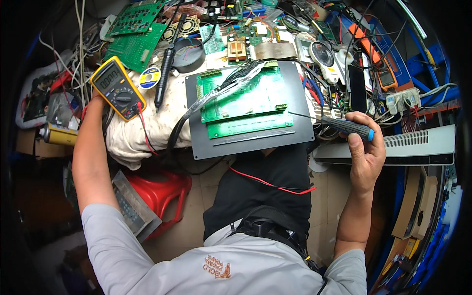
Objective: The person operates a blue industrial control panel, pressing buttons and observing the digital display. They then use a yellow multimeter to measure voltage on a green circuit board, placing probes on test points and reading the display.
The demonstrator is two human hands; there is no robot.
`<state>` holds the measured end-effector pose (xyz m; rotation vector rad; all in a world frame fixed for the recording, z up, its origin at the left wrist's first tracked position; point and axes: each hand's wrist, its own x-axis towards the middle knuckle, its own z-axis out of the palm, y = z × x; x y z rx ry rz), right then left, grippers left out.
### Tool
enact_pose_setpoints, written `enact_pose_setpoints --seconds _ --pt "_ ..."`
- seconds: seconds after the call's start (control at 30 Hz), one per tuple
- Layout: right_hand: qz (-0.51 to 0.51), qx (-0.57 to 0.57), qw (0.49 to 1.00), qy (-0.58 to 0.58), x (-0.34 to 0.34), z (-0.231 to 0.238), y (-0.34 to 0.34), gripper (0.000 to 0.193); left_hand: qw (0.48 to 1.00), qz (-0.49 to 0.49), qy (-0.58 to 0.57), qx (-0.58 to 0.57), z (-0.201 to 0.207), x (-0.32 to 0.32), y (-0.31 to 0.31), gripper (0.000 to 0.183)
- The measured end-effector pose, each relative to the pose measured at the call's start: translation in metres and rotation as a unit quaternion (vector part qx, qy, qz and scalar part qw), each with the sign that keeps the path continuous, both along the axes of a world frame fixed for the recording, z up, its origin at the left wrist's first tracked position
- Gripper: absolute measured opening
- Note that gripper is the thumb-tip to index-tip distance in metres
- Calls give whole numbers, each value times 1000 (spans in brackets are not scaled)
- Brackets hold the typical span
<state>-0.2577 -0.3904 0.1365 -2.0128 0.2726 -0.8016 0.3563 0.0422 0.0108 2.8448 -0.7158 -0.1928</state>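
My right hand [366,152] is closed around the dark handle of a screwdriver [346,128] with blue trim. Its thin shaft points left, with the tip at the right edge of a green circuit board [241,105]. That board sits on a dark flat panel [300,132] at the table's front edge, with a bundle of wires [221,91] running over it. At the left, my left hand [97,102] reaches behind a yellow multimeter [118,88] and appears to hold it up; the fingers are hidden. Red and black leads hang from the meter.
A soldering iron [166,73] and a solder spool [149,77] lie beside the meter. Circuit boards [137,46] and tangled wires crowd the back. An orange clamp meter [386,78] lies at the right. A red stool [164,191] stands below left, and loose red-black leads [275,186] cross my lap.
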Motion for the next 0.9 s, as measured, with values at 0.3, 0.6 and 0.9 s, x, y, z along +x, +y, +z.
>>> enact_pose_setpoints --seconds 0.3,0.6,0.9 --pt "5 68 998 13 4 -7 9 38 1000 4 -20 -19 0 -7 -3 41" --pt "127 16 991 -45 75 -16 54 53 997 29 -36 -64 6 -13 9 40" --pt "201 -141 961 -124 144 -19 83 57 736 165 -225 -616 24 -228 9 25"
